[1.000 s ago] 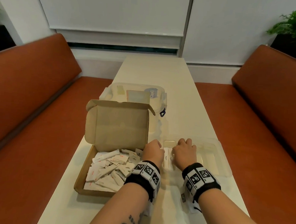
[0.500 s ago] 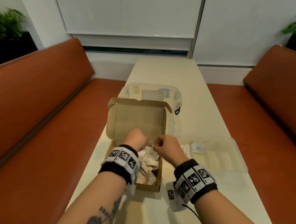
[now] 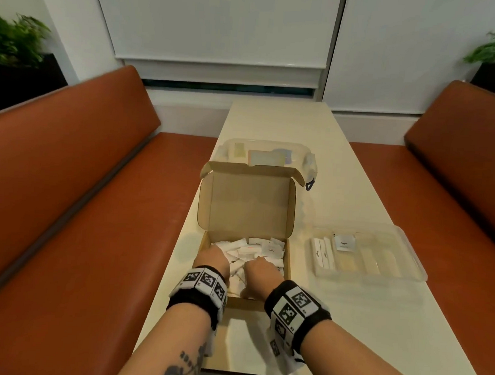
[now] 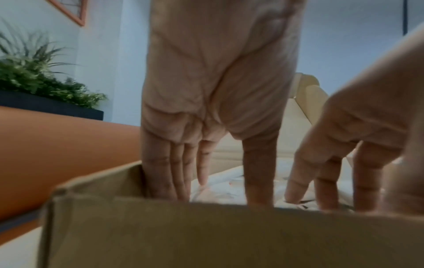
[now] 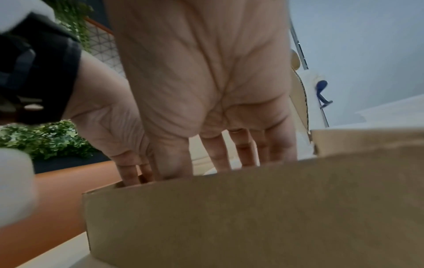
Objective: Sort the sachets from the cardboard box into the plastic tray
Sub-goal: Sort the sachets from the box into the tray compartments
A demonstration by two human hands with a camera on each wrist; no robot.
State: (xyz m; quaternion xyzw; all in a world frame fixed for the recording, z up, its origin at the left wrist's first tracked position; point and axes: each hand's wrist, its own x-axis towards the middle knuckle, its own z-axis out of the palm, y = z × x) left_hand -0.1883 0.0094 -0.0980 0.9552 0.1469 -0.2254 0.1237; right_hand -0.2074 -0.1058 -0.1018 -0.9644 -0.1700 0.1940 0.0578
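Observation:
The open cardboard box [image 3: 245, 204] stands mid-table with its lid up and a heap of white sachets [image 3: 251, 249] inside. Both hands reach into its near half. My left hand [image 3: 212, 255] is at the box's left side, my right hand [image 3: 258, 266] beside it in the middle. In the left wrist view the left hand's fingers [image 4: 179, 177] point straight down onto the sachets [image 4: 224, 188], and the right hand's fingers [image 4: 298, 186] touch the heap. The box wall [image 5: 252, 208] hides the right fingertips. The clear plastic tray [image 3: 409, 253] to the right holds sugar sticks [image 3: 321, 254] and a pepper sachet [image 3: 343, 242].
A clear lidded container [image 3: 266, 156] sits right behind the box lid. Orange benches run along the left [image 3: 67, 206] and right [image 3: 455, 184] of the narrow white table [image 3: 340, 198]. Potted plants [image 3: 16, 40] stand in the far corners.
Both hands have left the tray's left compartment and moved left into the cardboard box, going down onto the sachets. The head view has swung left.

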